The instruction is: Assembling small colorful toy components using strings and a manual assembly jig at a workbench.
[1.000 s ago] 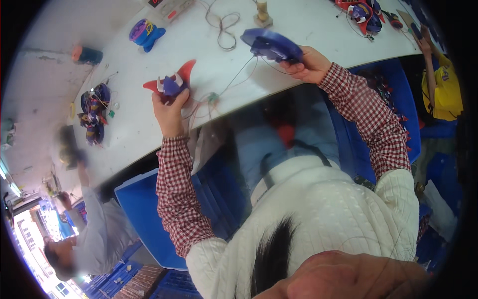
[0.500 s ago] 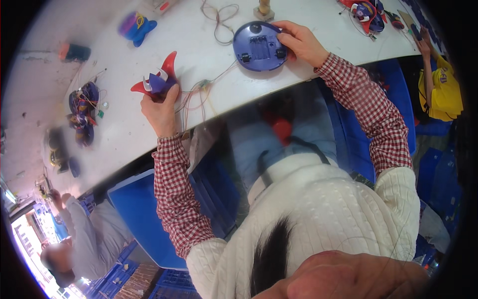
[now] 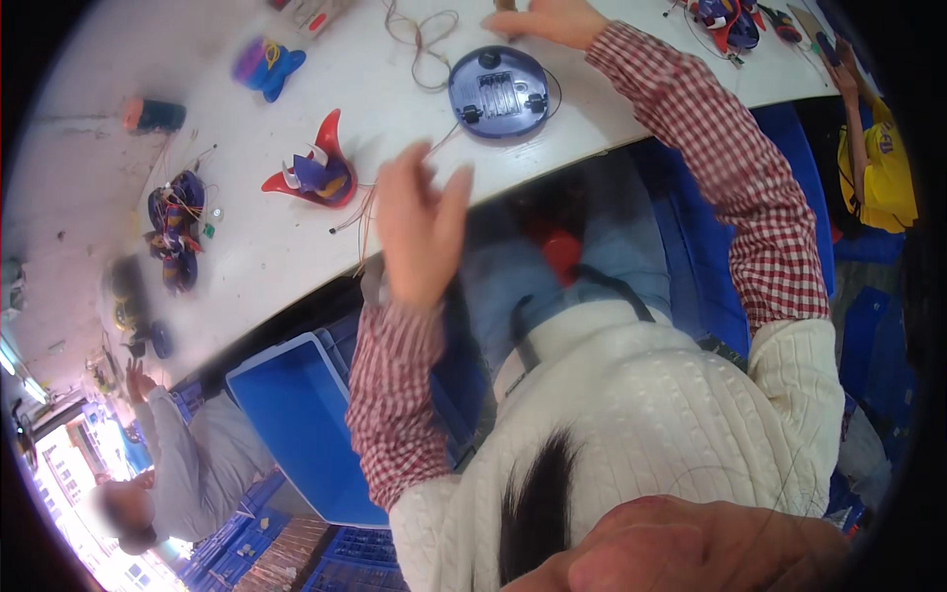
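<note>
My left hand (image 3: 419,232) is blurred by motion above the table's near edge, its fingers apart and nothing in it. Left of it, a red, purple and white horned toy part (image 3: 321,178) lies with thin wires running from it. The round dark-blue base (image 3: 498,94), its battery slots and small wheels facing up, rests untouched on the table. Beyond the base, my right hand (image 3: 554,20) reaches to the picture's top edge. Its fingers close about a tan post-shaped thing (image 3: 507,5), mostly cut off by the edge.
On the white table (image 3: 247,237) are wired toy parts (image 3: 178,232), a blue and purple piece (image 3: 268,67), an orange and dark cylinder (image 3: 153,113) and a loose cable (image 3: 419,44). A blue bin (image 3: 306,424) stands below. Co-workers sit at the left (image 3: 212,454) and right (image 3: 878,168).
My left hand has let go of the horned part and moved right. My right hand has left the blue base and gone farther up to the tan thing.
</note>
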### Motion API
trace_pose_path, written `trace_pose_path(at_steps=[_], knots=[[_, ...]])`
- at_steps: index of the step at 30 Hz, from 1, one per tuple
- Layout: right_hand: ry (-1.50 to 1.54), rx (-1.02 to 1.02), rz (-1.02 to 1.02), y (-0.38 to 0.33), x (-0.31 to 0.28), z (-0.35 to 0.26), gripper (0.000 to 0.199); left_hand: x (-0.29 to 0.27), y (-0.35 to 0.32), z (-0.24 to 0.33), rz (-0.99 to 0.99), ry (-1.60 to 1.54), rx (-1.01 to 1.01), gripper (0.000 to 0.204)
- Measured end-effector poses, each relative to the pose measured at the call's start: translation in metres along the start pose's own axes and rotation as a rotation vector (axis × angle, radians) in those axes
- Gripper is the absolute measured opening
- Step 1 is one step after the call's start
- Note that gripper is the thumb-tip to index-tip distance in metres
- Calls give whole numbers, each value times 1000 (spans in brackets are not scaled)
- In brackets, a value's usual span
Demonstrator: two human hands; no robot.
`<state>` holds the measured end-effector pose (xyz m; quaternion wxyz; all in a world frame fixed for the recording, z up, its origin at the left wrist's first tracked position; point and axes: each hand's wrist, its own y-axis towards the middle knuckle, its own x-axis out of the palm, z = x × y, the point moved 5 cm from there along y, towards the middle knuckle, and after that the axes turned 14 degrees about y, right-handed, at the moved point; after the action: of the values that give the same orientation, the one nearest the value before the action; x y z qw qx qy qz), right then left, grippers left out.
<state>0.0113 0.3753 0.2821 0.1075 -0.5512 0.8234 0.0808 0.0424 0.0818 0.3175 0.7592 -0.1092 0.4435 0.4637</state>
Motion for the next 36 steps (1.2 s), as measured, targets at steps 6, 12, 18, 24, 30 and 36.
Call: trace_pose_path(at_steps=[6,12,18,24,30,36], knots=[[204,50,-104,13,5,-9,27,55,77,-20,76,282,16,34],[54,-565,-107,-27,32,-33,24,72,81,-30,-73,272,-102,28],[-323,-809,-143,-65,44,-36,26,69,77,-21,-18,241,-83,26],[-319,-827,-119,-72,50,-34,25,72,79,-21,17,212,-72,25],[-355,-861,-84,-72,54,-36,26,73,80,-21,39,163,-71,23],[-427,-832,-66,-81,60,-38,23,75,76,-21,69,126,-58,23]])
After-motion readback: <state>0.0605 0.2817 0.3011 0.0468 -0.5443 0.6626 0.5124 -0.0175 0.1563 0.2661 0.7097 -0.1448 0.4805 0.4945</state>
